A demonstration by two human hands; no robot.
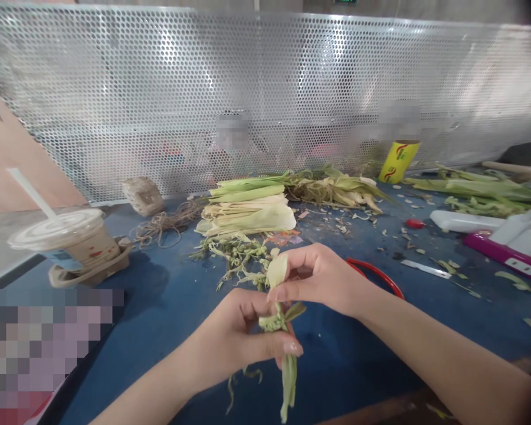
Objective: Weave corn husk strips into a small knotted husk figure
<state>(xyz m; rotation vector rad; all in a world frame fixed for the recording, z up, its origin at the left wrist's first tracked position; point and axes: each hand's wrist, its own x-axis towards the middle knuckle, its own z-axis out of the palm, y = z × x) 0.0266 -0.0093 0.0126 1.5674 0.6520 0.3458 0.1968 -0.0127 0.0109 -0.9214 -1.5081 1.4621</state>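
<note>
Over the near part of the blue table, my left hand (248, 333) is closed on a knotted bundle of green corn husk (287, 378), whose strips hang below the thumb. My right hand (321, 277) pinches a pale corn husk strip (277, 270) just above the bundle; its upper end curls over. Both hands almost touch, and the fingers partly hide the knot. Beyond them lies a loose heap of twisted husk pieces (243, 257). Behind that sits a neat stack of flat corn husks (250, 206).
A lidded drink cup (79, 242) stands at left in a carton holder, near tangled twine (170, 224) and a rough block (142, 196). At right lie a white blade (426, 269), red-handled scissors or a red loop (383, 277), a glue gun (508, 236) and a yellow roll (399, 161).
</note>
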